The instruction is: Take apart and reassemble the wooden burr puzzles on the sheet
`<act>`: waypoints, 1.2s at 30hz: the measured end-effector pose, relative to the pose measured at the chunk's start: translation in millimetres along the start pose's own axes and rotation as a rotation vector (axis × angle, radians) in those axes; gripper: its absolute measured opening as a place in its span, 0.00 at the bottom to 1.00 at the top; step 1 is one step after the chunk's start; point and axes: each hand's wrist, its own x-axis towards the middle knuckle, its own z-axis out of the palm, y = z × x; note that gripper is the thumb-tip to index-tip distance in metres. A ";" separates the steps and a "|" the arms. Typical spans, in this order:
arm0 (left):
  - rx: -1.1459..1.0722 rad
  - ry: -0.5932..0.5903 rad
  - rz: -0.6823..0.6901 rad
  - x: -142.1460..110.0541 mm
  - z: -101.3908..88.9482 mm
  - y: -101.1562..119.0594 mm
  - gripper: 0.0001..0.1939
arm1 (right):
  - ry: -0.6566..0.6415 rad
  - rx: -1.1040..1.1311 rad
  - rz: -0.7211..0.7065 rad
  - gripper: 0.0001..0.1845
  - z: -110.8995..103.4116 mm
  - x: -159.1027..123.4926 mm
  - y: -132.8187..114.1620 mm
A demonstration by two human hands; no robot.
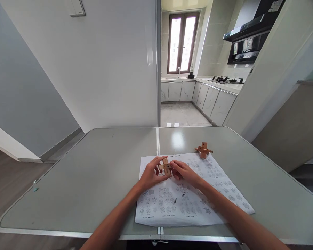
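Between my two hands is a small wooden interlocking puzzle [166, 166] of crossed blocks, with a dark number on its front piece. My left hand [151, 174] grips it from the left, thumb below and fingers at the top. From the right, my right hand [184, 171] pinches its side with thumb and fingertips. Both hands are above a large printed sheet [179, 211] showing rows of small diagrams. Beyond my right hand, a second, darker reddish wooden puzzle [203, 150] stands at the sheet's far edge.
The grey folding table [75, 180] has a metal rim and a seam down its middle. A small greenish bit [35, 189] lies near its left edge. Behind it are a white wall [120, 69] and a kitchen with a gas stove [226, 80].
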 end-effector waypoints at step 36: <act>-0.025 0.164 -0.208 4.3 -2.5 -17.9 0.17 | 0.423 0.891 0.013 0.09 -38.5 23.3 25.8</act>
